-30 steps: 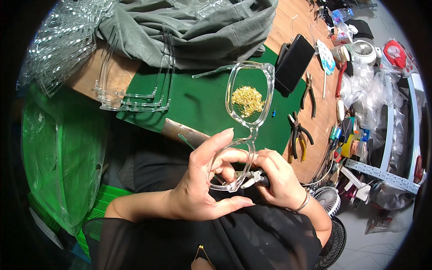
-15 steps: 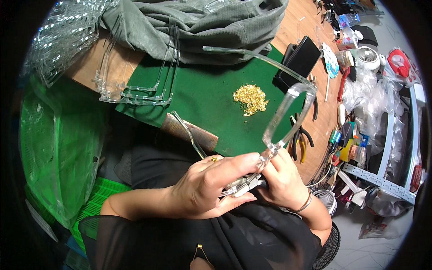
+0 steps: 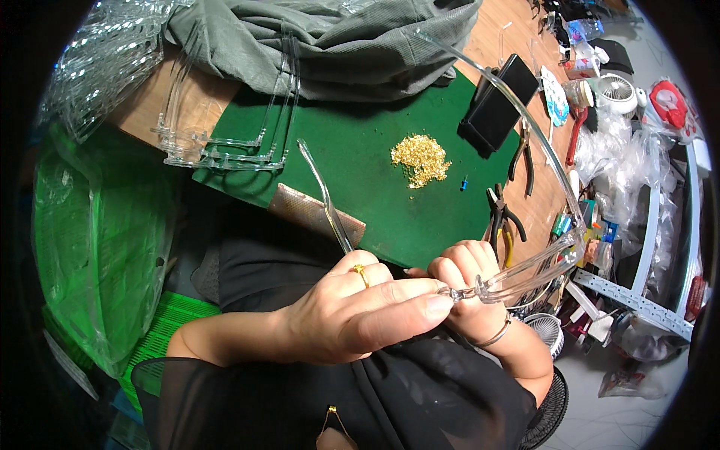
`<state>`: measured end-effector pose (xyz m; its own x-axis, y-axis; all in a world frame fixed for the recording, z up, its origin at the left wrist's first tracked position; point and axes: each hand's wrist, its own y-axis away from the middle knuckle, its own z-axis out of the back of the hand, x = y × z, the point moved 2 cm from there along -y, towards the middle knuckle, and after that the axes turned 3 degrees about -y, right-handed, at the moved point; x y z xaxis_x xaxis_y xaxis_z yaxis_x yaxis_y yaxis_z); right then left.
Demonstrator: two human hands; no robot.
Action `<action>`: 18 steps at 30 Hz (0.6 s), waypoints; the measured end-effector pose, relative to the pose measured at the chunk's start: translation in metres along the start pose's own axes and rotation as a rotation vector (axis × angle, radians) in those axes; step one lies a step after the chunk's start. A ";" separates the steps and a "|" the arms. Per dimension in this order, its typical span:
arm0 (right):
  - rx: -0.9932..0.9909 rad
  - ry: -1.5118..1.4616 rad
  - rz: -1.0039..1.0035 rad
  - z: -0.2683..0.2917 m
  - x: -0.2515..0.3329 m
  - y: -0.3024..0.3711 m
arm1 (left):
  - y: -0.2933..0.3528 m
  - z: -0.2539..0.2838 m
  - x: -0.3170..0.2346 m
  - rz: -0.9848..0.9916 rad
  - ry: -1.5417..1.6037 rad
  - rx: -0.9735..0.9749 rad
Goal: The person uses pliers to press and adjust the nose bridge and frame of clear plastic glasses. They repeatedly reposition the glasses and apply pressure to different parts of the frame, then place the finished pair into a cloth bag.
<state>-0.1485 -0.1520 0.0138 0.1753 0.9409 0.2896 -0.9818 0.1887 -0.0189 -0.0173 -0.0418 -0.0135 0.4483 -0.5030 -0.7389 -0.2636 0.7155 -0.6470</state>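
Note:
A clear plastic eyeglasses frame is pinched near its bridge by the fingers of my left hand. One lens rim sticks out to the right, its temple arm reaching far up across the table; the other temple rises above my left knuckles. My right hand is closed right beside the bridge, fingers curled; whatever lies in it is hidden. Beyond both hands, a heap of tiny gold-coloured pieces lies on a green mat. A small blue-and-black piece lies near the heap.
Pliers and a second pair lie at the mat's right, below a black case. Several clear frames stand at left, near grey cloth. A rough block sits at the mat's front edge.
The eyeglasses frame has turned and tipped to the right, its lens rim now lower. My left hand has rolled over, back upward. The small blue-and-black piece has come into sight.

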 end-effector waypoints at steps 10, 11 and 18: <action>-0.071 -0.063 0.016 0.008 -0.001 -0.009 | -0.002 0.006 0.002 0.170 0.177 0.090; -0.076 -0.076 0.019 0.011 0.000 -0.012 | -0.002 0.007 0.002 0.229 0.233 0.076; -0.054 -0.163 0.010 0.011 0.000 -0.011 | -0.006 0.009 -0.001 0.197 0.219 0.104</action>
<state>-0.1381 -0.1570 0.0246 0.1472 0.8854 0.4409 -0.9773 0.1988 -0.0730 -0.0088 -0.0413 -0.0077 0.1991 -0.4341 -0.8786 -0.2337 0.8496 -0.4727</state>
